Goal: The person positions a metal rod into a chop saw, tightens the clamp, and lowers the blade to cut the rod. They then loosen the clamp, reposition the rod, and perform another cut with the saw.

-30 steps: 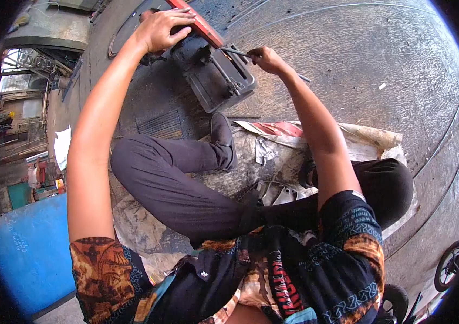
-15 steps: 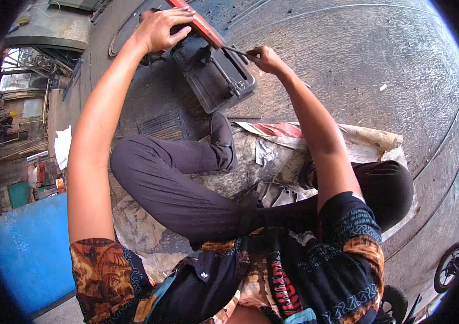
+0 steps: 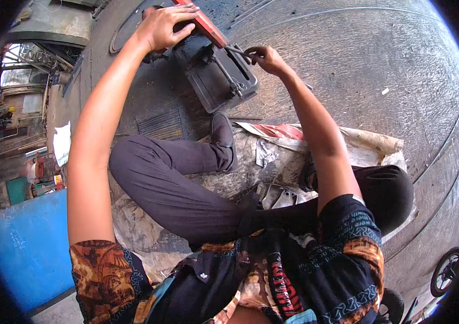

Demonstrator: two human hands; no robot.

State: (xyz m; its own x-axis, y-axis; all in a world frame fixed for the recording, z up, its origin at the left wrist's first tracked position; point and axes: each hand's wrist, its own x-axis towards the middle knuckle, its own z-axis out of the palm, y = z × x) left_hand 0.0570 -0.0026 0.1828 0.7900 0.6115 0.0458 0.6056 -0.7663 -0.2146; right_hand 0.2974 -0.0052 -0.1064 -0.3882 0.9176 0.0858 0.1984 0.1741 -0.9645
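My left hand (image 3: 160, 29) is at the top of a dark cut-off saw, its fingers over the edge of a narrow red part (image 3: 208, 27) and its thumb apart below. A dark grip seems to lie between them, partly hidden. The saw's black base (image 3: 208, 94) sits on the floor, with a clamp screw (image 3: 225, 75) along it. My right hand (image 3: 269, 60) is closed around a thin dark metal rod (image 3: 236, 51). One end of the rod reaches the lower end of the red part; the other shows beyond my forearm.
My bent legs (image 3: 170, 183) and a shoe (image 3: 221, 135) are close to the saw base. A worn sheet (image 3: 370, 139) lies under me, with grey metal pieces (image 3: 278, 197) on it. A blue panel (image 3: 29, 248) stands at left and a wheel (image 3: 448, 271) at lower right.
Both hands and the red part appear slightly further right, along with a small shift of the whole view. My grips on the saw and rod look the same.
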